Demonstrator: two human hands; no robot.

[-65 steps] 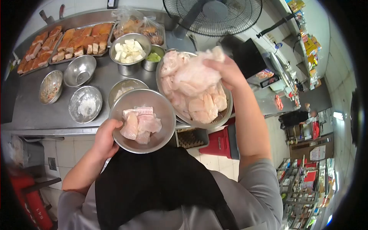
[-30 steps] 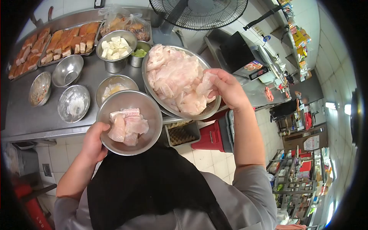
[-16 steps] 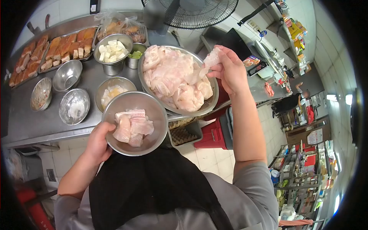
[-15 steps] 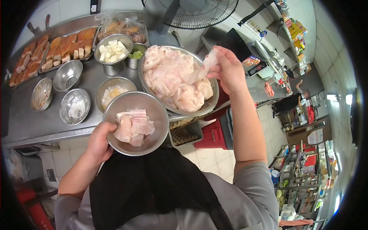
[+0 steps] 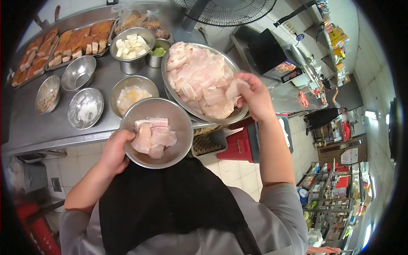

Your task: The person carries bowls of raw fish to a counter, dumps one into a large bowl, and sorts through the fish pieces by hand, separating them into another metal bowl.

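My left hand [image 5: 114, 149] grips the left rim of a steel mixing bowl [image 5: 180, 146], held close to my apron in front of the counter. Inside it lie several pale pink raw fillet pieces [image 5: 155, 138], some with reddish streaks like fish. Farther right, my right hand [image 5: 256, 98] pinches a thin, whitish raw fillet piece [image 5: 235, 90] over the right edge of a large steel bowl [image 5: 238, 66]. That bowl is heaped with raw pale fillets [image 5: 199, 78]. Fingers and thumb are closed around the piece.
Behind the held bowl stands a bowl of fillet in yellowish liquid [image 5: 132, 94]. Left of it are a bowl with white powder [image 5: 87, 111] and other steel bowls. Trays of browned meat slabs [image 5: 80, 42], a bowl of white cubes [image 5: 132, 46] and a fan [image 5: 225, 10] line the back.
My right hand has come down toward the large bowl's right edge, still holding the fillet piece. My left hand keeps the mixing bowl; the view has shifted slightly.
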